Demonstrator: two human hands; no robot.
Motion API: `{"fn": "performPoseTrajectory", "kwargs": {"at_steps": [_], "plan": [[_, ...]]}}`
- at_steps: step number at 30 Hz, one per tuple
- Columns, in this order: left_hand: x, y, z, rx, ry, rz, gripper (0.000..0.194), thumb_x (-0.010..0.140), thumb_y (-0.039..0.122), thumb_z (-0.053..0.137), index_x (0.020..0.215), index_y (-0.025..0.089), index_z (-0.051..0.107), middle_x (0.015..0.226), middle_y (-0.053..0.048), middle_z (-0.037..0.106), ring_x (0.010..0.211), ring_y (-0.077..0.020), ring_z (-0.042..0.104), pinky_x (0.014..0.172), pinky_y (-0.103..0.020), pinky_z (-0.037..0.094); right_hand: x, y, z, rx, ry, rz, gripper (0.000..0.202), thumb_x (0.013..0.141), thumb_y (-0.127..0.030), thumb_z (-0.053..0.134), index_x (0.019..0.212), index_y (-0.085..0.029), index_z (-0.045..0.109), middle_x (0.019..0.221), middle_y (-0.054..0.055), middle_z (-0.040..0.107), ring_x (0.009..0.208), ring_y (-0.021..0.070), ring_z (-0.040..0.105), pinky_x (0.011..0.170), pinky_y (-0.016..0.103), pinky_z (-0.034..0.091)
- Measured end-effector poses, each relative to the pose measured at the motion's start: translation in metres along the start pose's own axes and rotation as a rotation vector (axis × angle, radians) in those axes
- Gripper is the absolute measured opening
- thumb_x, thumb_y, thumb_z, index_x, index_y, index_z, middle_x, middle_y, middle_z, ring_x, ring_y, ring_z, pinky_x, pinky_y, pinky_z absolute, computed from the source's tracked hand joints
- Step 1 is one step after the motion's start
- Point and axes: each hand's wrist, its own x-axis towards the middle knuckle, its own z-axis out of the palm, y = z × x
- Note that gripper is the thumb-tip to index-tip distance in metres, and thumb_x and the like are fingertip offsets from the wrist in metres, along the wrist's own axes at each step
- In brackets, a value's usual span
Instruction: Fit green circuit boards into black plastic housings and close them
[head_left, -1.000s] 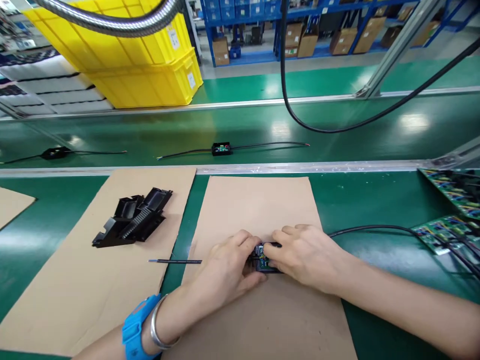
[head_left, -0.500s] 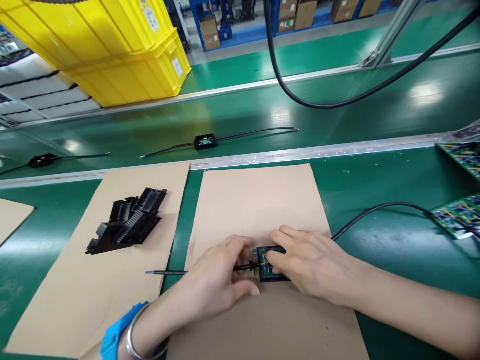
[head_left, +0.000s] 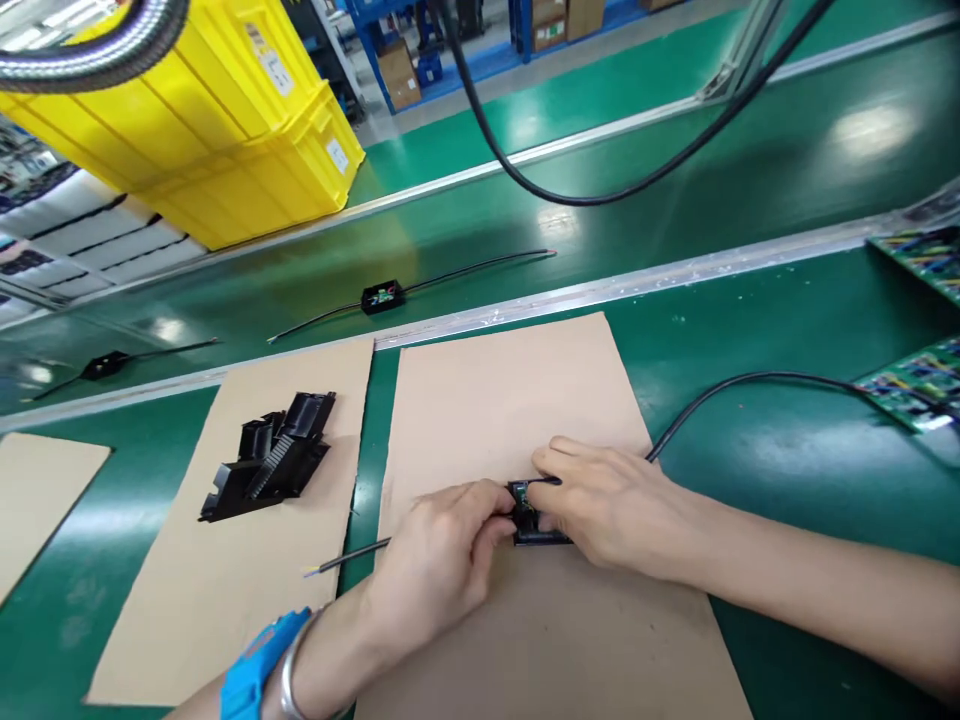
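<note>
2 hands close in on a small black case [head_left: 541, 538] at mid-desk, right of center, where it rests on a cardboard sheet [head_left: 502, 390] laid over the green desk [head_left: 750, 320]. The left hand [head_left: 435, 550] has thumb and forefinger drawn together at the case's left end, apparently pinching the black cable [head_left: 349, 556] there, though the exact contact is hidden. The right hand [head_left: 600, 505] grips the right part, its fingers curled over the rim and inside.

The work appears partway along: a circuit board [head_left: 523, 495] sits in the case, but the top is uncovered, and the cable's seating looks unfinished. Whether the right end is complete cannot be told beneath the fingers.

The case faces upward, its long axis seemingly left to right; the cable's free end points left and slightly near. Farther left lie black plastic housings [head_left: 270, 460]; at the far side, 1 similar unit [head_left: 382, 296] sits open.
</note>
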Motion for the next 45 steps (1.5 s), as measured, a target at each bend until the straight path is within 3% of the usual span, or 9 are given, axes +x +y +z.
{"fn": "performPoseTrajectory", "kwargs": {"at_steps": [3,8,13,19,27,34,38,41,45], "plan": [[-0.009,-0.007,0.014,0.280,0.228,0.292,0.022,0.089,0.002,0.046,0.102,0.017,0.056,0.086,-0.004,0.069,0.077,-0.0153,0.065,0.071,-0.027,0.053,-0.001,0.001,0.002,0.010,0.019,-0.024,0.012,0.090,-0.014,0.052,0.082,-0.019,0.060,0.083,0.003,0.053,0.078,0.0181,0.046,0.059,0.033,0.030],[-0.016,-0.019,0.034,0.490,0.371,0.351,0.027,0.088,-0.002,0.050,0.109,0.014,0.056,0.092,-0.008,0.071,0.083,-0.0161,0.067,0.078,-0.028,0.055,-0.001,0.002,0.005,0.041,0.085,-0.014,0.012,0.089,-0.014,0.053,0.086,-0.020,0.063,0.083,0.003,0.055,0.079,0.0186,0.047,0.056,0.033,0.026],[-0.020,-0.010,0.037,0.776,0.315,0.408,0.034,0.089,-0.002,0.043,0.119,0.008,0.054,0.103,-0.015,0.072,0.084,-0.0222,0.070,0.071,-0.034,0.056,-0.002,0.001,0.005,0.073,0.076,0.031,0.011,0.089,-0.016,0.053,0.086,-0.022,0.062,0.084,0.003,0.055,0.078,0.0179,0.048,0.057,0.033,0.027],[-0.023,-0.013,0.033,0.708,0.287,0.367,0.037,0.089,-0.003,0.035,0.119,0.008,0.055,0.107,-0.014,0.070,0.088,-0.0221,0.067,0.073,-0.035,0.056,0.010,-0.005,-0.009,0.056,0.015,0.104,0.014,0.082,-0.019,0.064,0.095,-0.018,0.060,0.092,0.006,0.062,0.091,0.0219,0.055,0.074,0.033,0.040],[-0.023,-0.023,0.039,0.445,0.267,0.245,0.037,0.088,-0.003,0.040,0.111,0.016,0.062,0.111,-0.009,0.065,0.096,-0.0222,0.059,0.082,-0.038,0.053,0.064,-0.011,-0.024,0.008,-0.352,0.160,0.025,0.075,-0.036,0.073,0.089,-0.017,0.066,0.085,0.007,0.071,0.079,0.0248,0.066,0.059,0.030,0.041],[-0.018,-0.030,0.025,0.195,0.262,0.244,0.039,0.089,0.001,0.039,0.112,0.022,0.063,0.105,-0.008,0.063,0.096,-0.0205,0.058,0.082,-0.037,0.053,0.035,-0.003,-0.026,0.042,-0.176,0.075,0.024,0.084,-0.042,0.067,0.087,-0.019,0.066,0.088,0.004,0.069,0.083,0.0203,0.063,0.068,0.030,0.043],[-0.016,-0.013,0.016,0.231,0.228,0.336,0.030,0.089,0.009,0.047,0.116,0.018,0.058,0.114,-0.011,0.061,0.101,-0.0231,0.057,0.088,-0.041,0.050,-0.002,-0.003,-0.031,0.039,0.050,0.101,0.049,0.080,-0.059,0.066,0.103,-0.016,0.064,0.100,0.009,0.066,0.098,0.0252,0.057,0.086,0.038,0.042],[-0.009,-0.002,0.019,0.255,0.105,0.474,0.028,0.090,0.014,0.050,0.117,0.015,0.057,0.116,-0.010,0.063,0.103,-0.0237,0.057,0.090,-0.040,0.048,-0.017,-0.006,-0.025,-0.043,0.000,0.150,0.061,0.066,-0.055,0.079,0.107,-0.014,0.062,0.104,0.012,0.063,0.100,0.0293,0.055,0.085,0.042,0.042],[-0.001,-0.004,0.030,0.370,0.046,0.568,0.034,0.095,0.013,0.046,0.128,0.013,0.052,0.123,-0.007,0.064,0.109,-0.0221,0.057,0.096,-0.039,0.044,-0.020,-0.010,-0.012,-0.012,-0.040,0.175,0.044,0.068,-0.042,0.080,0.098,-0.016,0.061,0.099,0.008,0.062,0.097,0.0263,0.054,0.084,0.041,0.041]]}}
